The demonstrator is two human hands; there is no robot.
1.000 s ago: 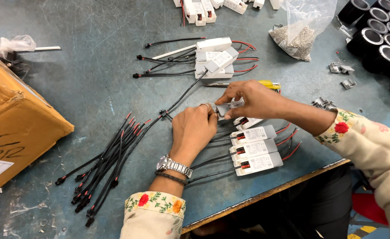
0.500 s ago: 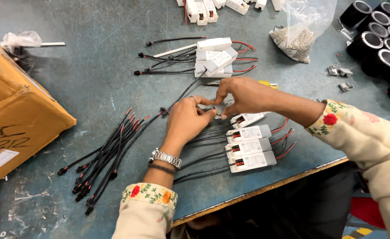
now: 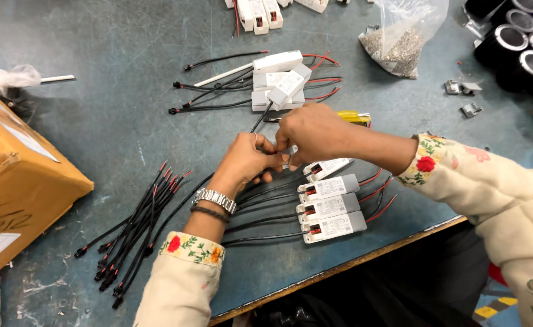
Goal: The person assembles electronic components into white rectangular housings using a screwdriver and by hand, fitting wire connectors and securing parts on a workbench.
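Note:
My left hand (image 3: 245,162) and my right hand (image 3: 310,132) meet over the bench, both closed on a small white driver box (image 3: 292,150) that is mostly hidden by my fingers. A black cable runs from it under my left hand. Just below the hands lies a row of white rectangular driver boxes (image 3: 330,208) with black cables on the left and red wires on the right. A pile of the same white boxes (image 3: 277,82) sits beyond the hands. A yellow-handled screwdriver (image 3: 351,116) lies behind my right hand.
A bundle of loose black cables with red tips (image 3: 136,230) lies at lower left. A cardboard box (image 3: 18,181) stands at the left edge. A clear bag of small metal parts (image 3: 402,42), black round lamp housings (image 3: 520,42) and metal clips (image 3: 463,97) sit at the back right.
The view has shifted slightly. Both hands stay together on the small box, my left hand having slid a little up and right toward my right hand.

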